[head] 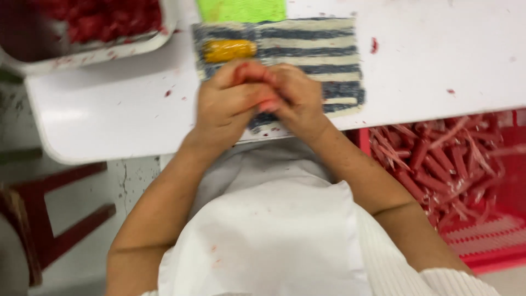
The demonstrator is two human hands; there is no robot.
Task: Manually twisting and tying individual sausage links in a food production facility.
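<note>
My left hand point(227, 101) and my right hand point(296, 96) meet over a striped blue and cream cloth point(323, 52) at the near edge of a white table point(109, 109). Together they close around a small red piece point(255, 74), only partly visible between the blurred fingers. A yellow-handled tool point(229, 50) lies on the cloth just beyond my left hand.
A white tray point(87, 52) of red pieces stands at the far left. A green cloth point(241, 10) lies beyond the striped one. A red crate point(493, 246) with several red strips sits low at the right. A dark red stool point(49, 219) is at the left.
</note>
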